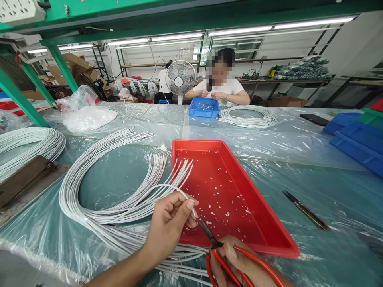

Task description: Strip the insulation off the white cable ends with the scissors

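Note:
My left hand (175,215) pinches one white cable (179,190) near its end, over the near left part of a red tray (260,223). In my right hand (239,263) are pliers (206,231) with orange-red handles, their dark jaws touching the cable's tip. Whether the jaws are fully closed I cannot make out. The held cable arcs out of a large coil of white cables (72,187) on the left, some of whose ends lie over the tray's left rim. Small white scraps (227,214) are scattered over the tray's floor.
Tweezers (306,210) lie right of the tray. Another cable coil (50,139) and a brown metal block (26,175) are at left. Across the plastic-covered table, a co-worker (223,87) sits behind a blue tray (204,113) and a coil (248,119). Blue bins (359,139) stand at right.

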Demonstrator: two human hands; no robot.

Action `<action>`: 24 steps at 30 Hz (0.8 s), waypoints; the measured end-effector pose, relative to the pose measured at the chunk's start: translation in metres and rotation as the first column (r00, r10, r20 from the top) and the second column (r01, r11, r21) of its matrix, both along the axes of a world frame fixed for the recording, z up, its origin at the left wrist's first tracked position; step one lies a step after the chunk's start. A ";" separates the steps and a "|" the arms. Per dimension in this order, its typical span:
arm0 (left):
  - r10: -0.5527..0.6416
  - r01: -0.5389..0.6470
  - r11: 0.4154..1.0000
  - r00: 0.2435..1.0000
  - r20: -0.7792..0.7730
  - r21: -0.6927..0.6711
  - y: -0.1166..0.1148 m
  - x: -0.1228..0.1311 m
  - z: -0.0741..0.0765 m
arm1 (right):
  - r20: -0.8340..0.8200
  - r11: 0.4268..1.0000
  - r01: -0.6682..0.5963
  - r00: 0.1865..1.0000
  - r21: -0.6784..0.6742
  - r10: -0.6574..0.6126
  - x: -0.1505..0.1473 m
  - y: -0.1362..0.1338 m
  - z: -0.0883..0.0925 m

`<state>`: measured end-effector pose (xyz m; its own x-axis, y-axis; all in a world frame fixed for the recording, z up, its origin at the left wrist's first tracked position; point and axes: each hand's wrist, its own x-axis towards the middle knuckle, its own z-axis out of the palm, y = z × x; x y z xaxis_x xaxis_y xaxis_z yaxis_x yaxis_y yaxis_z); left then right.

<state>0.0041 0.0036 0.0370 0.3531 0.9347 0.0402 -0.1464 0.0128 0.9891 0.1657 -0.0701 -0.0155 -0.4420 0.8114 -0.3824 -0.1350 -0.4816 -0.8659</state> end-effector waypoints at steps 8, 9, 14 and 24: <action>-0.003 0.003 1.000 1.000 0.001 0.019 0.000 0.001 -0.002 | 0.041 1.000 0.005 0.999 -0.010 -0.005 0.000 0.001 0.003; -0.002 0.002 1.000 1.000 0.004 0.018 0.000 0.001 -0.002 | 0.046 1.000 0.002 0.999 -0.011 -0.001 -0.001 0.002 0.004; -0.008 0.008 1.000 1.000 0.023 -0.007 0.001 0.002 -0.002 | 0.069 0.997 -0.031 0.997 0.072 0.026 -0.003 0.004 0.011; -0.037 0.044 0.997 0.994 0.104 -0.063 0.001 0.002 0.002 | 0.258 0.937 0.064 0.953 0.345 -0.160 -0.022 0.009 0.015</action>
